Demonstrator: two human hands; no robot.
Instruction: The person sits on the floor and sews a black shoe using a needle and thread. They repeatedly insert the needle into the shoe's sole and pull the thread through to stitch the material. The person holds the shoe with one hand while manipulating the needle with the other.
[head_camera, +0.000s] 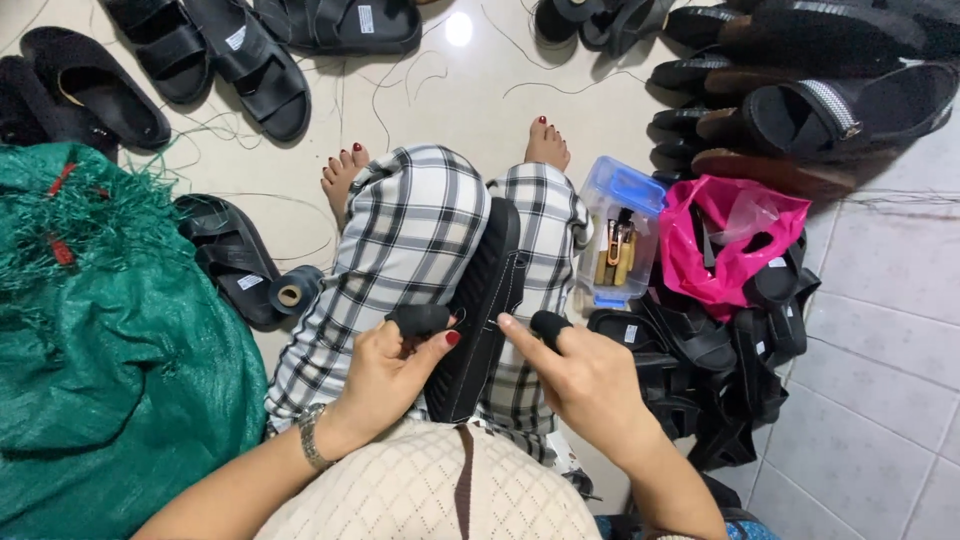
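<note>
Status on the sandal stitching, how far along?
Done, apparently: black sandals laid out on the floor ahead. In hand: a black sole clamped between the knees, left hand and right hand touching its edges, fingertips capped. Left, likely: the heap of black straps beside the pink bag.

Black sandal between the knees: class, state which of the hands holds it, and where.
The black sandal stands clamped between the knees; the left hand and right hand pinch its near sole edge, one each side.

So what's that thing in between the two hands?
In the head view, a black sandal sole stands on edge between the left hand and the right hand, resting between the checked trouser legs.
</note>
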